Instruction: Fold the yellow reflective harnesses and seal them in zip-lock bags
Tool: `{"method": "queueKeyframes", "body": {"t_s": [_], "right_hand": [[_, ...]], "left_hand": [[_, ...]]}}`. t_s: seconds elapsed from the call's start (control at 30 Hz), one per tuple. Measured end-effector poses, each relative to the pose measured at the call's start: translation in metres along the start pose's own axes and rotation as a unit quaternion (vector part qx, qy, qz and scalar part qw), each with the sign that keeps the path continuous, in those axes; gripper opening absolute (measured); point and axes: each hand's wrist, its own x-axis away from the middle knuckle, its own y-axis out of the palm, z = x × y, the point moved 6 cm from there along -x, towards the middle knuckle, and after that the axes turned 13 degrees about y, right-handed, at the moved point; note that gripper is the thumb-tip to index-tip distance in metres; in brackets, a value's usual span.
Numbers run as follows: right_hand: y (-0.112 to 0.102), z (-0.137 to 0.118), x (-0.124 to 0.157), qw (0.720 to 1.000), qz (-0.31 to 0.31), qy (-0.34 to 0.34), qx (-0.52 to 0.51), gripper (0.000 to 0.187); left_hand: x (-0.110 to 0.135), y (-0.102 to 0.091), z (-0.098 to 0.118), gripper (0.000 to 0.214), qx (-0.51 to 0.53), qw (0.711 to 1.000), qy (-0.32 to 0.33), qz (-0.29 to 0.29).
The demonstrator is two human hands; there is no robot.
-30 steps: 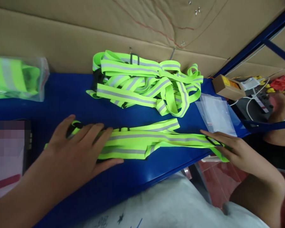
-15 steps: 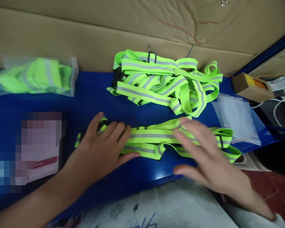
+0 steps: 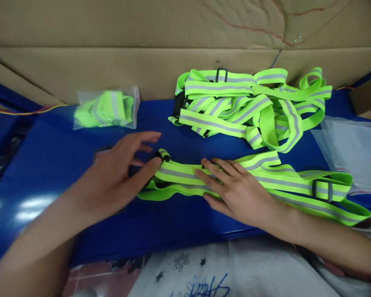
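From the head view, the only one I have, the reflective strap bundle [image 3: 284, 183] lies lengthwise on the blue table [image 3: 160, 227], near its front edge. My right hand [image 3: 238, 189] lies palm down across its middle, fingers extended and slightly parted, resting on the webbing without closing round it. My left hand [image 3: 120, 167] is loosely curled, a gap between thumb and fingers, gripping nothing that I can see; its thumb is at the bundle's left end, by a black fitting [image 3: 164, 156], though I can't tell whether it touches. I'd judge the webbing light, soft and hard to break, its loose layers apt to slide apart, so I'd pinch all the layers together near an end, clear of the stiffer buckle [image 3: 329, 192]. Behind is a strap pile [image 3: 214, 122]; to its left, a zip bag [image 3: 135, 115] contains folded webbing [image 3: 105, 109]. At right, clear bags [image 3: 355, 152] lie flat beside a cardboard box [image 3: 366, 99], its contents out of sight.
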Motion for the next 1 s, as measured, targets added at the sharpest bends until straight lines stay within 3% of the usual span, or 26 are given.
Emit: {"method": "queueKeyframes", "body": {"t_s": [0.1, 0.2, 0.3, 0.47, 0.63, 0.87, 1.0], "right_hand": [[0.001, -0.001, -0.001, 1.000, -0.003, 0.003, -0.008, 0.051], [0.002, 0.000, -0.001, 1.000, 0.000, 0.007, -0.010, 0.051], [0.001, 0.001, 0.000, 1.000, 0.001, 0.003, -0.006, 0.052], [0.001, -0.004, 0.001, 1.000, 0.002, -0.013, 0.013, 0.056], [0.001, -0.010, -0.001, 1.000, -0.001, -0.017, 0.020, 0.054], [-0.011, 0.019, 0.003, 0.999, -0.019, -0.030, -0.028, 0.047], [-0.014, 0.026, 0.012, 0.999, -0.025, -0.040, -0.024, 0.047]], "left_hand": [[0.002, 0.008, -0.022, 0.070, -0.013, 0.992, -0.063, -0.110], [0.000, 0.018, -0.025, 0.072, -0.034, 0.988, -0.063, -0.134], [-0.005, 0.026, -0.023, 0.064, -0.039, 0.989, -0.070, -0.122], [-0.009, 0.027, -0.019, 0.050, -0.107, 0.987, -0.109, -0.047], [-0.006, 0.019, 0.000, 0.039, -0.178, 0.981, -0.071, 0.029], [-0.016, 0.010, -0.016, 0.034, 0.078, 0.992, -0.088, 0.044], [-0.019, 0.019, -0.023, 0.034, 0.079, 0.993, -0.087, 0.008]]}}
